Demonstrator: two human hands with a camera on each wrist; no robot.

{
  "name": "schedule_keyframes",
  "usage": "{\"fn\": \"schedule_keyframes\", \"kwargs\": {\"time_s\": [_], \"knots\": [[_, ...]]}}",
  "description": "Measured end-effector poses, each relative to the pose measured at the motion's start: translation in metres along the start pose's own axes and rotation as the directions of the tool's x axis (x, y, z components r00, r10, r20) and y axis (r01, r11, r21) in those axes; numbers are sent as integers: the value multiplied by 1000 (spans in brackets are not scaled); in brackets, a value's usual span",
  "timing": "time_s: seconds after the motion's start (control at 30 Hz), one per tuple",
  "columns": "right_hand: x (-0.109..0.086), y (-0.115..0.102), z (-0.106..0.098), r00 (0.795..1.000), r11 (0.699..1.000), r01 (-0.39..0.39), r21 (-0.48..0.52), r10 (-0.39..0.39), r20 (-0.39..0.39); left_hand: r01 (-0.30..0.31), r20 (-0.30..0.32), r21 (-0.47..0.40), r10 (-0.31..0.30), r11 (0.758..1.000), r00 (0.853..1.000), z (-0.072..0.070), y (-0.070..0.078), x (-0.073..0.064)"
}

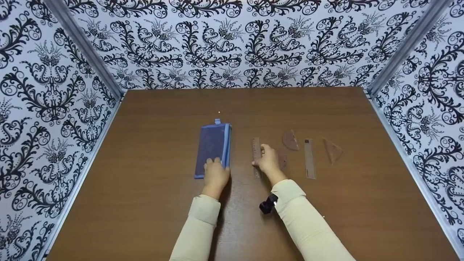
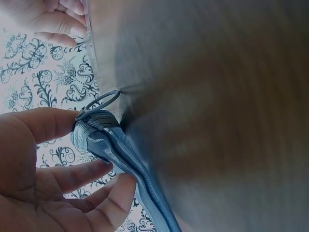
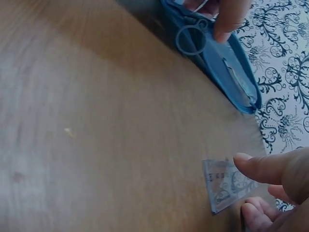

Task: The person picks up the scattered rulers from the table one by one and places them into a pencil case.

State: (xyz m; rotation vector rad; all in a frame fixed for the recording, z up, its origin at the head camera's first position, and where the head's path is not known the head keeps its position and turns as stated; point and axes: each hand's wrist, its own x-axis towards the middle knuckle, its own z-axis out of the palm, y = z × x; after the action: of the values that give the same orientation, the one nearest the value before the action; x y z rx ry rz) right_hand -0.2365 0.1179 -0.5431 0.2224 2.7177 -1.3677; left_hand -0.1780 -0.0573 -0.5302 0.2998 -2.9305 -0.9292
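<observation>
A blue zip pouch with a mesh face lies left of the table's middle. My left hand grips its near end; in the left wrist view the thumb meets the corner beside a small ring, with fingers along the zip side. My right hand is at a narrow clear ruler just right of the pouch. Thumb and fingers pinch the ruler across its width, and its near end shows in the right wrist view. The palm side is partly hidden from the head view.
Right of my right hand lie a clear protractor, a wider clear ruler and a clear set square. Another pinkish clear piece is partly behind the hand. Patterned walls border the brown table.
</observation>
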Motion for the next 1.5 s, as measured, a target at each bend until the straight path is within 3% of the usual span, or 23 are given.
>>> {"fn": "schedule_keyframes", "kwargs": {"time_s": [0.47,0.8,1.0,1.23,1.5], "knots": [[-7,-3,7,997,1000,9,-3,-9,-72,8,23,-6,-7,1000,1000,-1,-1,0],[-7,-2,7,996,999,40,-28,-42,-78,27,15,4,-27,1000,1000,0,0,2],[-7,0,5,998,999,19,-26,-21,-66,29,21,-11,-29,1000,999,0,1,2],[-9,1,3,995,996,69,54,-65,-76,21,-2,-30,-21,999,1000,2,1,3],[-7,2,2,998,997,29,65,-26,-48,43,17,-17,-43,999,999,2,1,3]]}}
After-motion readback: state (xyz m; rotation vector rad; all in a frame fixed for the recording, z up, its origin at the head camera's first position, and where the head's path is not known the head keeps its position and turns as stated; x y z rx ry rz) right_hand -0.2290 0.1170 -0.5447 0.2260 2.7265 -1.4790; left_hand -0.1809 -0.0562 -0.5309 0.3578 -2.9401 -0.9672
